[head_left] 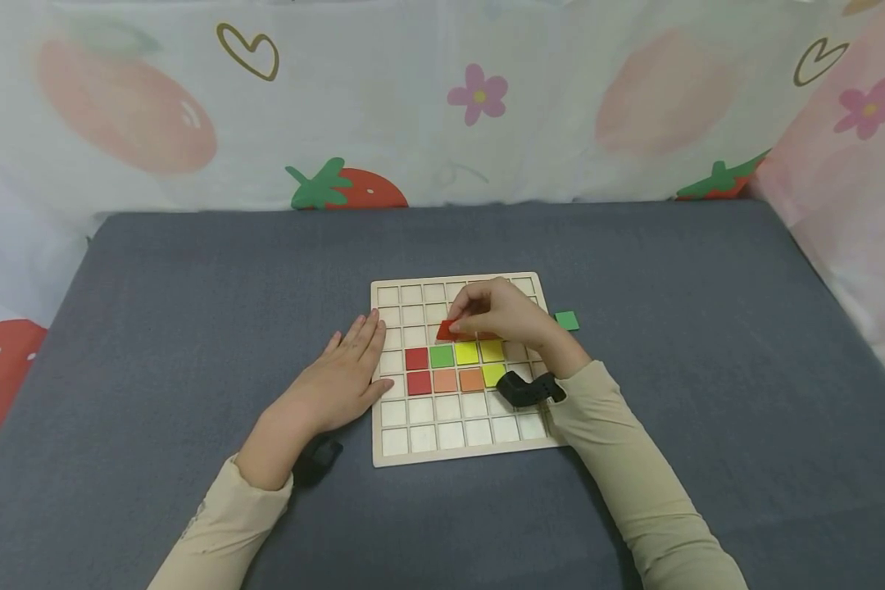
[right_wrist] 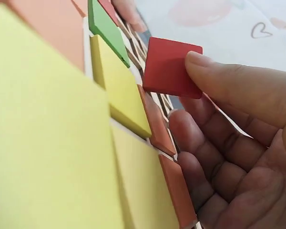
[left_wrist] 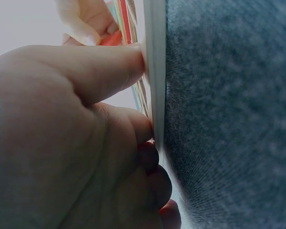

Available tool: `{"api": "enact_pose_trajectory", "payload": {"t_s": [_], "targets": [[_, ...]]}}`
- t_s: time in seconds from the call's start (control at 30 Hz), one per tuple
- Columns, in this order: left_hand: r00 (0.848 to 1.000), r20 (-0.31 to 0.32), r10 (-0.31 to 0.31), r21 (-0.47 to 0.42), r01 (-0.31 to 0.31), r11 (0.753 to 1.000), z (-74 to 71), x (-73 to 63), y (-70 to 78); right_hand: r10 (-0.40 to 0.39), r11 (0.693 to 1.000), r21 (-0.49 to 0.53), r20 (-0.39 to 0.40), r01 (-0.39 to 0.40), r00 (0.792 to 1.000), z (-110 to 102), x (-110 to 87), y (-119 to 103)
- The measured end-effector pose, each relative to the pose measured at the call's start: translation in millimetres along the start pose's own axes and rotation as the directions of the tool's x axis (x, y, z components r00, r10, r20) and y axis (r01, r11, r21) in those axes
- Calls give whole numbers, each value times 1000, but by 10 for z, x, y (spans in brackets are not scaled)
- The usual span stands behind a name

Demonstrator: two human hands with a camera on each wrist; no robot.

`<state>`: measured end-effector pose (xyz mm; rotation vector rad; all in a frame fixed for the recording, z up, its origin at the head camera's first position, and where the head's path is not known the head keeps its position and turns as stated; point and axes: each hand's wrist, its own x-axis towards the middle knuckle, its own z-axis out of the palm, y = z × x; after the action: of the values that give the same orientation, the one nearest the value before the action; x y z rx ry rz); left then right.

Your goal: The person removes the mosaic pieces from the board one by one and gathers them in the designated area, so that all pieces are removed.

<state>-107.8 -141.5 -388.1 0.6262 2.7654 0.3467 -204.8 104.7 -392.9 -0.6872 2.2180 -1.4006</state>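
My right hand point(head_left: 507, 313) pinches a red square tile point(right_wrist: 167, 67) between thumb and fingers, tilted just above the upper middle of a wooden grid board point(head_left: 422, 439). My left hand point(head_left: 337, 381) rests on the board's left edge, fingers extended and thumb over the rim. Coloured tiles fill part of the grid: one row has a red tile point(head_left: 416, 359), a green tile point(head_left: 441, 356) and two yellow ones. The row below holds red, two orange tiles point(head_left: 445, 380) and a yellow tile point(head_left: 493, 374). Orange tiles point(right_wrist: 178, 191) under my right hand are mostly hidden in the head view.
A loose green tile point(head_left: 566, 320) lies on the grey tablecloth point(head_left: 214, 311), just right of the board. Black wrist cameras point(head_left: 525, 388) sit at both wrists. A curtain with fruit and flower prints point(head_left: 413, 98) hangs behind the table.
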Motion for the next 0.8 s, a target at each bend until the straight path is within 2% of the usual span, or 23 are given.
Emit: {"api": "enact_pose_trajectory", "payload": {"t_s": [0.23,0.57,0.8], "targets": [[1000,-7,6,-2,-6,1000,0,-6,-2,16,999,44,-19,-15,1000,-15,2,4],[1000,-3,5,3,-5,1000,7,1,-10,43,998,53,-54,-40,998,-36,0,19],[1000,9,0,-3,0,1000,8,12,-13,22,999,49,-62,-19,998,-68,-22,13]]}}
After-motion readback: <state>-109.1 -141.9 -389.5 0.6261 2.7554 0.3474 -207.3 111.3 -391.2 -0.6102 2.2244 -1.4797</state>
